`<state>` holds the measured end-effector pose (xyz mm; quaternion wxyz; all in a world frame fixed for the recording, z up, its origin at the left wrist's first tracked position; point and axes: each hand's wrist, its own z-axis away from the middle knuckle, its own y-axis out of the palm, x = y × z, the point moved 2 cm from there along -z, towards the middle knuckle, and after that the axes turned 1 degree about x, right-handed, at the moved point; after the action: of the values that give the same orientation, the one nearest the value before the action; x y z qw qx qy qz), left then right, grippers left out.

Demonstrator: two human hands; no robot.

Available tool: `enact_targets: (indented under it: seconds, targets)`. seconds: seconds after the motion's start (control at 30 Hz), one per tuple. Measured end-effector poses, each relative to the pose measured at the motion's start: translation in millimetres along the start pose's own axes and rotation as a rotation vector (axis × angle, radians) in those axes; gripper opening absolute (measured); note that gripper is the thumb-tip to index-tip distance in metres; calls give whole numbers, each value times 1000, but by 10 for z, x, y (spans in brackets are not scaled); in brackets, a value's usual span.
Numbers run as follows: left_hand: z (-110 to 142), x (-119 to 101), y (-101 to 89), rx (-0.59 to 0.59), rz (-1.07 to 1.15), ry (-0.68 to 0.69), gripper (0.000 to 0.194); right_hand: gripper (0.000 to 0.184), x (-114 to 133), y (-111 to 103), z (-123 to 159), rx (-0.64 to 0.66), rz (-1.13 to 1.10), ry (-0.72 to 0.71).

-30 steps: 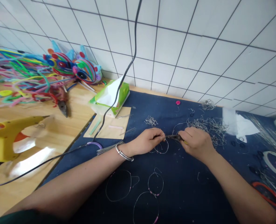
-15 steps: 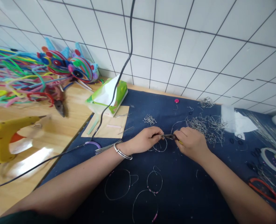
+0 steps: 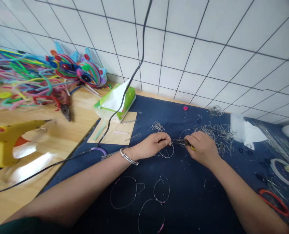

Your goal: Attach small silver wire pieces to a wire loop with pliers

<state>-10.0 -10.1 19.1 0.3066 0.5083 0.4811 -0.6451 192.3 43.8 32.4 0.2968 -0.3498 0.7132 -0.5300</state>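
Note:
My left hand (image 3: 156, 143) pinches a thin wire ring (image 3: 173, 152) that hangs below its fingertips with small pink beads on it. My right hand (image 3: 203, 148) is closed around the pliers (image 3: 181, 142), whose yellow handle shows at the palm. The jaws point left and sit slightly apart from the left fingertips. Closer to me, several beaded wire rings lie on the dark blue cloth: a large one (image 3: 110, 195) at left, a small one (image 3: 169, 191), and another (image 3: 139, 217) at the bottom.
Behind my right hand lies a tangled heap of wire pieces (image 3: 224, 136). A smaller wire pile (image 3: 158, 126) is beyond my left hand. A tissue pack (image 3: 127, 102), a black cord (image 3: 142, 48), a yellow glue gun (image 3: 5, 139) and colourful pipe cleaners (image 3: 20, 74) stand at left; red-handled scissors (image 3: 273, 202) lie right.
The pliers have moved a little right, away from the left fingertips, and their jaws look parted. My left hand keeps the wire ring in nearly the same place. The view has shifted slightly.

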Motion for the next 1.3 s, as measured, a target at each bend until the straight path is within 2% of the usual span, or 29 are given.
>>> enact_targets:
  seconds: [0.17, 0.5, 0.8, 1.3]
  targets:
    - [0, -1, -11, -7, -10, 18, 22, 15, -43, 46, -8, 9, -38, 30]
    - [1, -15, -11, 24, -38, 19, 22, 14, 8, 82, -2, 96, -47, -29]
    - [7, -34, -3, 89, 11, 22, 19, 14, -22, 67, 5, 66, -75, -31]
    - [2, -23, -21, 123, 7, 6, 18, 15, 24, 98, 1, 123, -89, -72]
